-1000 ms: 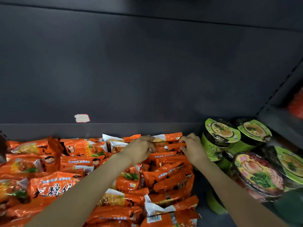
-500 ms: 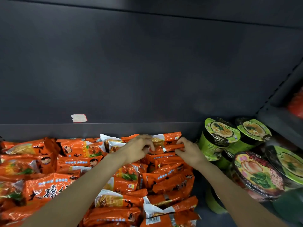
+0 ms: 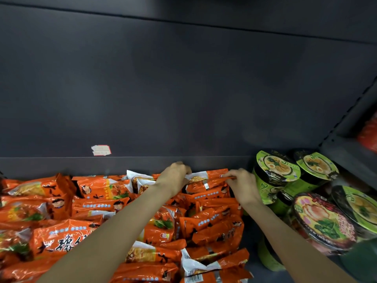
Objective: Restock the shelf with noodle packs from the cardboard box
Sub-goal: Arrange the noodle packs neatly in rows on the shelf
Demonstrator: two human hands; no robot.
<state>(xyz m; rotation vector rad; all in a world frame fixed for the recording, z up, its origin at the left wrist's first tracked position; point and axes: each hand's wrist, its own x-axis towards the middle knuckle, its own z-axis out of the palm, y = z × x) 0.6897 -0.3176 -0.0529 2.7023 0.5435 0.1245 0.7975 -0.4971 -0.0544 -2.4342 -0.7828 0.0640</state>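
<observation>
While both hands reach to the back of the dark shelf point(image 3: 183, 88), the left hand point(image 3: 173, 178) and right hand point(image 3: 241, 183) each pinch an end of one orange noodle pack point(image 3: 206, 179), fingers curled on its wrapper. It sits upright in the rearmost row, just below the back wall's lower lip, among heaped orange packs point(image 3: 81, 201). Green bowl noodles point(image 3: 277, 170) crowd the right hand's side. Packs at the left and bottom edges are cut off

Packs point(image 3: 98, 203) fill the shelf's point(image 3: 122, 164) left and middle; cups point(image 3: 277, 170) stand right of them, bowls point(image 3: 324, 223) before the cups.
</observation>
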